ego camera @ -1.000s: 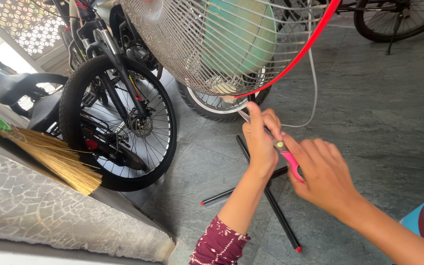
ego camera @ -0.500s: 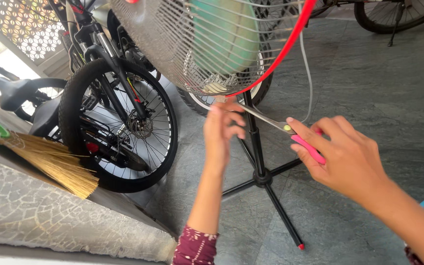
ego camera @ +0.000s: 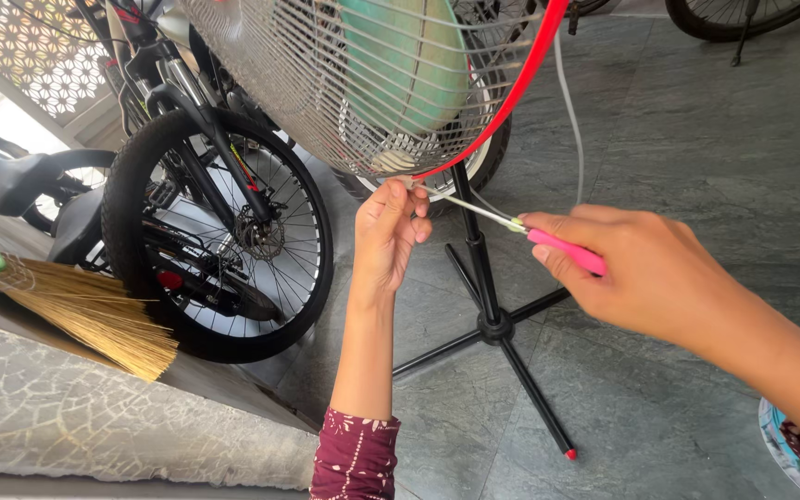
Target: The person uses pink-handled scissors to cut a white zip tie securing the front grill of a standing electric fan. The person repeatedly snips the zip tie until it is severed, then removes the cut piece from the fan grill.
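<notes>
A pedestal fan [ego camera: 372,83] with a wire grille, a red rim and pale green blades fills the top of the view. Its black pole rises from a cross-shaped base [ego camera: 497,329] on the floor. My left hand [ego camera: 391,231] pinches the bottom edge of the grille, fingers closed on it. My right hand [ego camera: 641,268] grips a screwdriver [ego camera: 548,243] with a pink handle. The metal shaft points left, and its tip touches the grille's bottom right beside my left fingers.
A bicycle [ego camera: 224,231] with a black tyre stands just left of the fan. A straw broom [ego camera: 85,310] with a green handle lies on a stone ledge [ego camera: 94,417] at the lower left. A white cord [ego camera: 571,111] hangs behind the fan. Grey floor tiles spread to the right.
The view has shifted so the fan base shows whole. My left hand has risen to the grille's bottom edge, and the screwdriver tip has swung up to meet it.
</notes>
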